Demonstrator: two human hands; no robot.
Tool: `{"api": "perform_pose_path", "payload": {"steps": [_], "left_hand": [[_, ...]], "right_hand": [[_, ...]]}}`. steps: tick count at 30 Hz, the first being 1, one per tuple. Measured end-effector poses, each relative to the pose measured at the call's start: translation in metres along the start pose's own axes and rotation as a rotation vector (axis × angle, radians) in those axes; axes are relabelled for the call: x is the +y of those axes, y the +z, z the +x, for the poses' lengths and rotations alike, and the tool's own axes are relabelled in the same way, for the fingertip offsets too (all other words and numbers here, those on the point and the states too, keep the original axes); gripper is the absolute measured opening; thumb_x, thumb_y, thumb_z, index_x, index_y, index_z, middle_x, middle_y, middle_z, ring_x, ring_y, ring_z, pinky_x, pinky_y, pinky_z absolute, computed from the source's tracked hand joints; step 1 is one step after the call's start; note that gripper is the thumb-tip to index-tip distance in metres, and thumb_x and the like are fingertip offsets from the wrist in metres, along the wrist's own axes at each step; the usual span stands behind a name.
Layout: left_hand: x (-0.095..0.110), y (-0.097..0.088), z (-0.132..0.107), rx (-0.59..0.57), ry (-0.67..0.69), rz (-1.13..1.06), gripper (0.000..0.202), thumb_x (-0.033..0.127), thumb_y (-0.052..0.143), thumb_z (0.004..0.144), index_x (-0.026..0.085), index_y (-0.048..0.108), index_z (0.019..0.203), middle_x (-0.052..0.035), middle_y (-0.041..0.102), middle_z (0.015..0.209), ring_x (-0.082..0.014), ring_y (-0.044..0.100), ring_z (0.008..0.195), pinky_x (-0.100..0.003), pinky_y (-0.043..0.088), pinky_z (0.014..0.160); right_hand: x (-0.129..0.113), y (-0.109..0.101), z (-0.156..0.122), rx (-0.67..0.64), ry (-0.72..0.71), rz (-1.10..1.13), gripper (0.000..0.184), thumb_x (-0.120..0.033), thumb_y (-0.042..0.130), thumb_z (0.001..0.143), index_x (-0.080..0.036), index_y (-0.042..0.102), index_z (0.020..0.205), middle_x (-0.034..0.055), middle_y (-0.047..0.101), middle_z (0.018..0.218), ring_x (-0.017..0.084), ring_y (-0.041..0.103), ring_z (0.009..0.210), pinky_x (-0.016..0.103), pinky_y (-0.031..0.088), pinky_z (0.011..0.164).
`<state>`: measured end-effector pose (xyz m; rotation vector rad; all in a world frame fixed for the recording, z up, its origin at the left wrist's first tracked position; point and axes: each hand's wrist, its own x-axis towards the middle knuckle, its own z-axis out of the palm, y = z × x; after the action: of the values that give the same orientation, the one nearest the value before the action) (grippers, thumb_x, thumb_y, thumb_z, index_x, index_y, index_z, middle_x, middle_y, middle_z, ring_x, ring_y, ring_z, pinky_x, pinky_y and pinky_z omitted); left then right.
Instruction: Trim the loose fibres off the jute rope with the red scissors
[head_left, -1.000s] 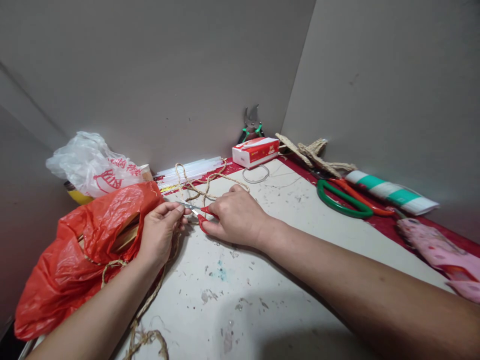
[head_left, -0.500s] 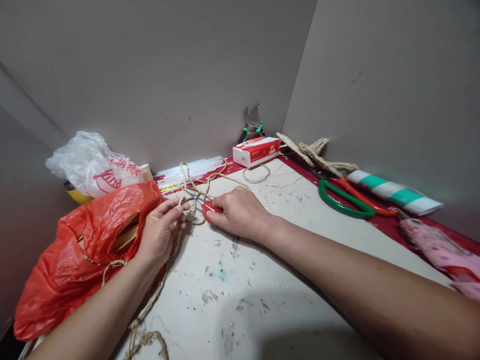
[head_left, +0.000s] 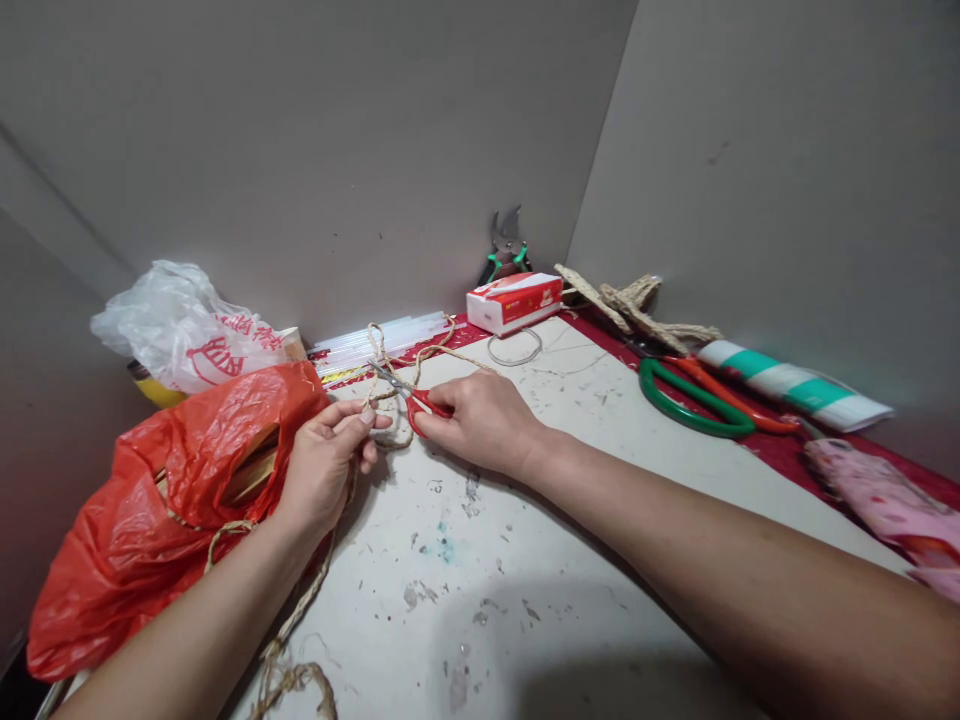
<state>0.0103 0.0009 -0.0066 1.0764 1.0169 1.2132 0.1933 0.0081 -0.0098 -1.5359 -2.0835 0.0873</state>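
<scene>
Between thumb and fingers, my left hand (head_left: 330,450) pinches a thin braided straw cord (head_left: 319,575). The cord runs down past the wrist to a frayed, knotted end near the front edge, and beyond the hand it loops loosely over the table. My right hand (head_left: 480,420) grips small scissors with red handles (head_left: 421,408). Their metal blades point up and left, close to the cord just above my left fingertips, and look slightly parted. Whether the blades touch the cord I cannot tell.
A red plastic bag (head_left: 135,520) with flat strips inside lies left, before a white plastic bag (head_left: 195,330). Clear sticks (head_left: 382,345), a tissue pack (head_left: 514,303) and pruning shears (head_left: 506,250) line the back. Large green-handled scissors (head_left: 697,405) and a striped roll (head_left: 799,380) lie right.
The scissors' handles have spread and the blades now show more plainly, tilted further up and left. My left hand keeps its pinch, with little shift.
</scene>
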Motion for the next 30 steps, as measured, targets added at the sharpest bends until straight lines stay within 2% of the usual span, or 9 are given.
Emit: {"api": "perform_pose_path", "payload": {"steps": [4, 7, 12, 16, 22, 30], "left_hand": [[0.000, 0.000, 0.002, 0.108, 0.049, 0.035, 0.027, 0.024, 0.075, 0.068, 0.011, 0.059, 0.085, -0.0055, 0.070, 0.076, -0.0038, 0.047, 0.043, -0.015, 0.033, 0.039], [-0.001, -0.001, 0.003, 0.144, 0.076, 0.051, 0.026, 0.023, 0.074, 0.068, 0.011, 0.058, 0.084, -0.0041, 0.069, 0.074, -0.0043, 0.047, 0.042, -0.016, 0.032, 0.037], [-0.005, -0.004, 0.004, 0.167, 0.099, 0.099, 0.019, 0.020, 0.069, 0.070, 0.013, 0.058, 0.083, 0.0036, 0.058, 0.051, -0.0059, 0.044, 0.037, -0.016, 0.031, 0.035], [-0.004, -0.004, 0.002, 0.156, 0.104, 0.115, 0.019, 0.021, 0.070, 0.070, 0.014, 0.057, 0.081, 0.0007, 0.064, 0.063, -0.0055, 0.046, 0.038, -0.016, 0.032, 0.035], [-0.003, 0.000, -0.001, 0.134, 0.098, 0.149, 0.022, 0.024, 0.073, 0.069, 0.014, 0.055, 0.077, -0.0012, 0.067, 0.067, -0.0051, 0.048, 0.039, -0.016, 0.032, 0.036], [-0.004, -0.001, 0.002, 0.137, 0.097, -0.001, 0.025, 0.020, 0.076, 0.065, 0.013, 0.058, 0.081, 0.0005, 0.066, 0.067, -0.0026, 0.042, 0.038, -0.014, 0.026, 0.036]], "right_hand": [[-0.003, -0.002, -0.001, -0.025, -0.138, -0.084, 0.034, -0.043, 0.049, 0.080, -0.019, 0.066, 0.064, 0.0015, 0.065, 0.060, 0.014, 0.050, 0.059, 0.031, 0.028, 0.067], [-0.005, -0.003, -0.003, -0.048, -0.200, -0.157, 0.035, -0.047, 0.049, 0.080, -0.019, 0.068, 0.072, 0.0045, 0.067, 0.070, 0.017, 0.054, 0.068, 0.034, 0.028, 0.074], [-0.005, -0.003, -0.004, -0.008, -0.248, -0.258, 0.040, -0.051, 0.049, 0.081, -0.017, 0.069, 0.088, 0.0080, 0.067, 0.081, 0.022, 0.056, 0.079, 0.038, 0.026, 0.078], [-0.007, -0.003, -0.005, 0.004, -0.232, -0.296, 0.040, -0.051, 0.049, 0.082, -0.017, 0.070, 0.091, 0.0096, 0.068, 0.084, 0.024, 0.056, 0.081, 0.040, 0.024, 0.081], [-0.010, -0.004, -0.005, -0.044, -0.231, -0.308, 0.039, -0.049, 0.047, 0.084, -0.017, 0.071, 0.085, 0.0093, 0.070, 0.078, 0.022, 0.058, 0.076, 0.040, 0.024, 0.079], [-0.014, -0.005, -0.005, -0.131, -0.195, -0.223, 0.038, -0.046, 0.044, 0.085, -0.019, 0.069, 0.074, 0.0058, 0.070, 0.070, 0.019, 0.057, 0.067, 0.036, 0.025, 0.075]]}}
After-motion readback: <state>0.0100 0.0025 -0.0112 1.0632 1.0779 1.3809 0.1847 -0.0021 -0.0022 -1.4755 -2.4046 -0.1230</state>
